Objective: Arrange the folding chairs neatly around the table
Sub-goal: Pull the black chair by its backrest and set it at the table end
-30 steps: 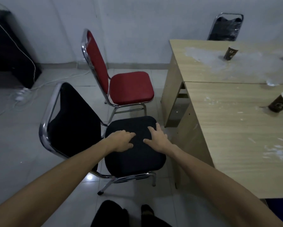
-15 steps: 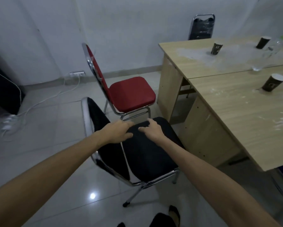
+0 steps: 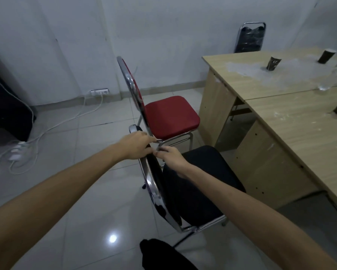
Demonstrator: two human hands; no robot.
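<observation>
**Q:** What's the head cam showing on your end?

**A:** I've got both hands on the black chair [image 3: 199, 182]. My left hand [image 3: 137, 146] is curled around the top of its chrome backrest [image 3: 154, 184], fingers wrapped over the rail, so that's a proper grip. My right hand [image 3: 170, 156] is right next to it on the seat side of the same backrest top. Its fingers are bent in toward the frame, but I honestly can't tell from here whether they're clamped on it or just resting.

**Q:** And where's the chair relative to the table?

**A:** Just beside the near wooden table [image 3: 300, 137], seat pointing toward the table's side panel, backrest toward me. The red chair [image 3: 169, 115] stands directly past it, close to the corner of the far table [image 3: 247, 75], facing the same way. Another black chair [image 3: 250, 38] sits against the wall behind that far table.

**Q:** Anything on top?

**A:** A few dark paper cups [image 3: 272, 63], a clear plastic bottle [image 3: 331, 78], and white smears across the wood. White cables [image 3: 52, 125] trail over the tiled floor on the left.
</observation>
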